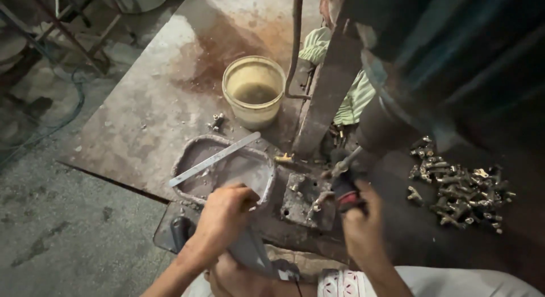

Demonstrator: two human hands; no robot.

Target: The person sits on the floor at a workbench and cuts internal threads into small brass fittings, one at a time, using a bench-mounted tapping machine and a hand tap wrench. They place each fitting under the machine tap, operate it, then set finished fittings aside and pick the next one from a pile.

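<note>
Worktop: you work on a matt grey metal sheet, blotched with rust-brown stains and pale dusty patches.
Floor: rough, dull concrete, grimy.
Bucket: you see cream plastic, smeared and dulled, holding cloudy yellowish liquid.
Tray: grey metal with a rough, crusted rim and a smooth, dull inside.
Flat strip: bare metal, smooth, with a faint sheen.
Block: dark metal, pitted and oily.
Tool grip: dark rubbery covering under your right hand.
Fittings pile: small cast metal pieces, brassy glints on a dark, matt surface.
Cloth: pale green fabric, soft and creased.
</note>
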